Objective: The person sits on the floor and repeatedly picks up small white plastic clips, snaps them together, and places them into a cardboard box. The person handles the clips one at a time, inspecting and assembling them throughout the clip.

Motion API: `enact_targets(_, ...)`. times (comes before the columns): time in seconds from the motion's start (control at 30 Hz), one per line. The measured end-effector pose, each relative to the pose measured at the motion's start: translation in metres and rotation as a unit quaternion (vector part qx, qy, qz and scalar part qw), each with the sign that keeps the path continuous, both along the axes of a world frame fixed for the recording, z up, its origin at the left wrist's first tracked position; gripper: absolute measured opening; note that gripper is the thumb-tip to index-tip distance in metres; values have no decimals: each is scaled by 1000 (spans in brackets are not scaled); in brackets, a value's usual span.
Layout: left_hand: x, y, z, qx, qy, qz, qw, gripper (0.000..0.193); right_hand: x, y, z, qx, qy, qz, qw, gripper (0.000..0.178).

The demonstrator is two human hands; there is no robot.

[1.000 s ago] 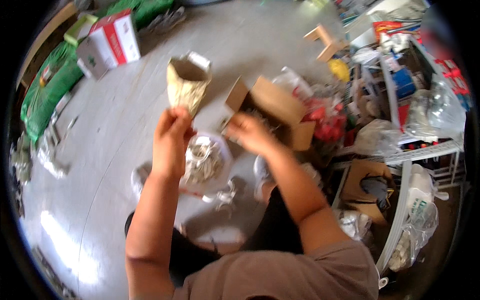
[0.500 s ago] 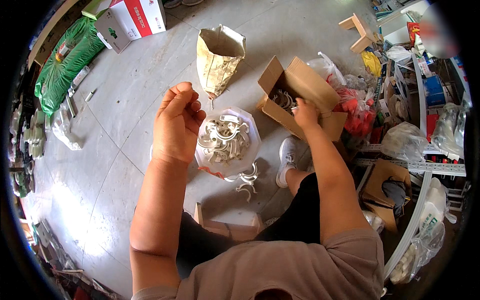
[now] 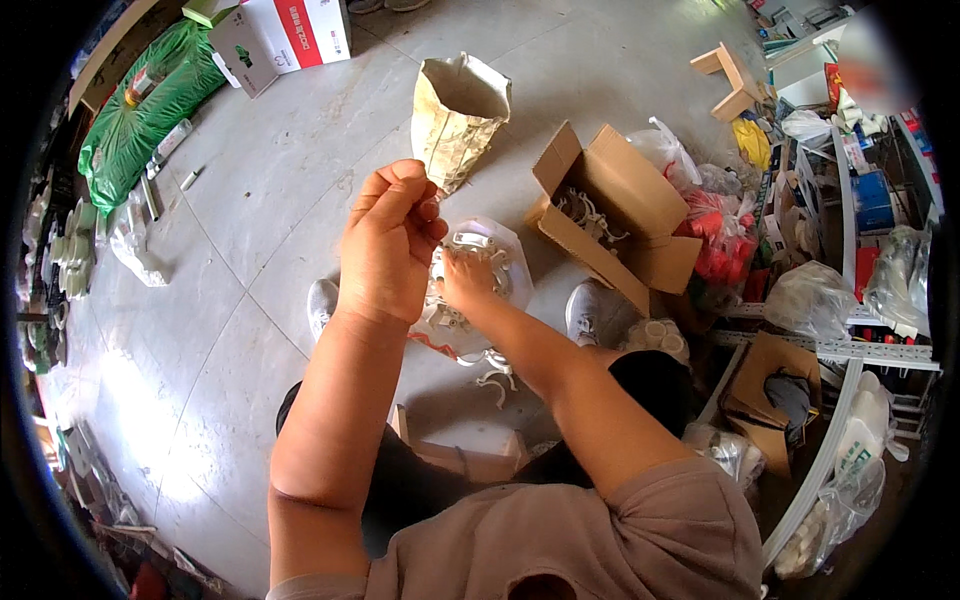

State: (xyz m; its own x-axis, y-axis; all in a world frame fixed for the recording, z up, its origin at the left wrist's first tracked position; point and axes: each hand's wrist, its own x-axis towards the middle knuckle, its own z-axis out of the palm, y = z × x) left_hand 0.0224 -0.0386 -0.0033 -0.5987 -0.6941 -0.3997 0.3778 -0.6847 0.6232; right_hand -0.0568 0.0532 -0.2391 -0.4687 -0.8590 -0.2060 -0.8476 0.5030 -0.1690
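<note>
My left hand (image 3: 388,245) is raised in front of me with its fingers curled and the fingertips pinched together. What is between them, if anything, is too small to make out. Below and to its right stands a white octagonal tub (image 3: 518,272) filled with white plastic pipe clamps (image 3: 478,245). My right hand (image 3: 468,282) reaches down into it, thumb and fingers apart among the clamps. Further right, an open cardboard box (image 3: 637,190) holds more clamps (image 3: 590,212). A few loose clamps (image 3: 495,385) lie on the floor at the tub's near side.
Beyond the tub stands an open, pale woven sack (image 3: 445,125). Plastic bags (image 3: 715,235) and a metal shelf (image 3: 835,350) crowd the right side. A green bag (image 3: 150,110) and a white-and-red carton (image 3: 290,35) lie far left. A small wooden stool (image 3: 725,80) is at far right.
My right hand has left the cardboard box and moved left into the tub of clamps. The left hand stays raised and pinched. The whole view has shifted slightly.
</note>
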Motion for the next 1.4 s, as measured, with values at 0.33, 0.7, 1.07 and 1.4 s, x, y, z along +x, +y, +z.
enact_targets(0.33, 9, -4, 12, -1, 26, 8, 1000, 7, -44, 8, 15, -134, -312, -65, 938, 22)
enact_targets(0.7, 2, -2, 11, -20, 25, -21, 999, 5, -48, 33, 247, -332, -799, -218, 451, 37)
enact_targets(1.07, -10, 28, 9, -159, -26, -189, 969, 12, -51, 55, 245, -313, -826, -179, 434, 16)
enact_targets(1.4, -26, 36, 5, -232, -51, -213, 948, 18, -60, 57, 237, -346, -794, -202, 457, 14)
